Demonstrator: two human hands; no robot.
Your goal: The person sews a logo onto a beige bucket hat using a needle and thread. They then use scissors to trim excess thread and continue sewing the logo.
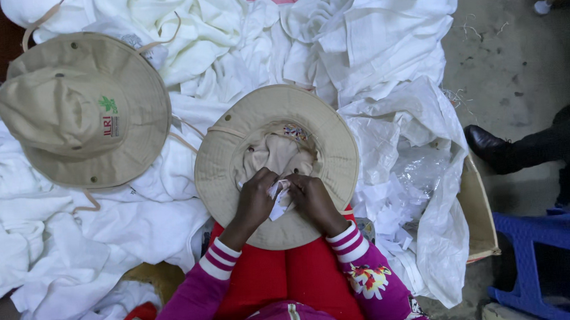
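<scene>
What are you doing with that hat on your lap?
A person sits with a tan brimmed hat upside down on their lap. Both hands are inside it: the left hand and the right hand pinch a small white piece, paper or a tag, at the hat's inner edge. A second tan hat lies right side up on a heap of white cloth. A cardboard box with white scraps stands beside them, and someone's black shoe shows nearby.

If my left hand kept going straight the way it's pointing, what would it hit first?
Probably the small white paper scrap pinched between both hands; the left hand points toward the right hand, over the upturned khaki hat.
</scene>
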